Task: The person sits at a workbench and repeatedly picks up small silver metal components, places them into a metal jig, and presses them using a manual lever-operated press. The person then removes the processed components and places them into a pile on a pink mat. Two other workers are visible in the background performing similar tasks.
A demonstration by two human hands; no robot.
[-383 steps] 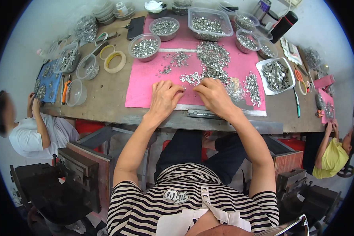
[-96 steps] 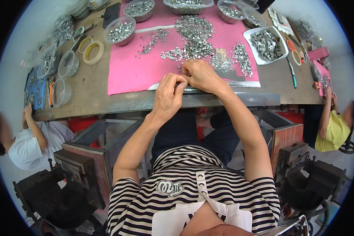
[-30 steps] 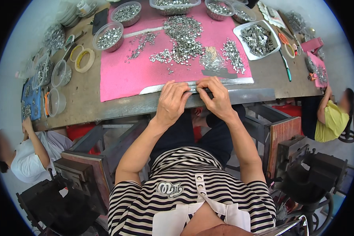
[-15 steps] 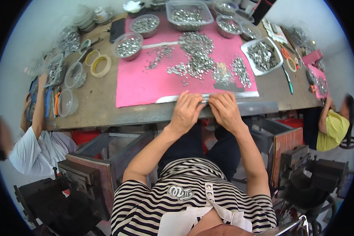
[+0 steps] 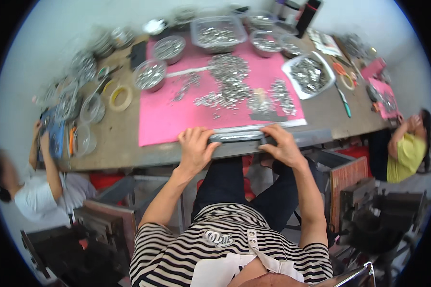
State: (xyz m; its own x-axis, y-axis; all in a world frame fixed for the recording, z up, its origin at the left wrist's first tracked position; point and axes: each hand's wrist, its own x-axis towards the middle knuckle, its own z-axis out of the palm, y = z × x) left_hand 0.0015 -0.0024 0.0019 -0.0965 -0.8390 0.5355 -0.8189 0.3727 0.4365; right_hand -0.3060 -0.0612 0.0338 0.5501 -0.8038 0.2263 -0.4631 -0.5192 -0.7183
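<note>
At the table's front edge lies a long dark bar (image 5: pixel 239 137) with a shiny silvery strip along it. My left hand (image 5: pixel 194 149) grips its left end, thumb on the near side and fingers over the far side. The fingers of my right hand (image 5: pixel 283 146) are closed on the bar's right end, where a small dark block shows. Beyond the bar is a pink mat (image 5: pixel 158 112), with heaps of small silvery metal pieces (image 5: pixel 229 71) on it. A flat grey strip (image 5: pixel 267 116) lies among the nearest pieces.
Clear tubs of metal pieces, such as a large tub (image 5: pixel 196 36), line the back. A white tray (image 5: pixel 292 76) stands right, beside a teal-handled tool (image 5: pixel 345 107). Tape rolls (image 5: pixel 129 98) lie left. One person (image 5: pixel 57 186) works at the left, another (image 5: pixel 407 158) at the right.
My hands have moved apart, from close together over a small silvery piece to the two ends of the dark bar. The view has shifted slightly.
</note>
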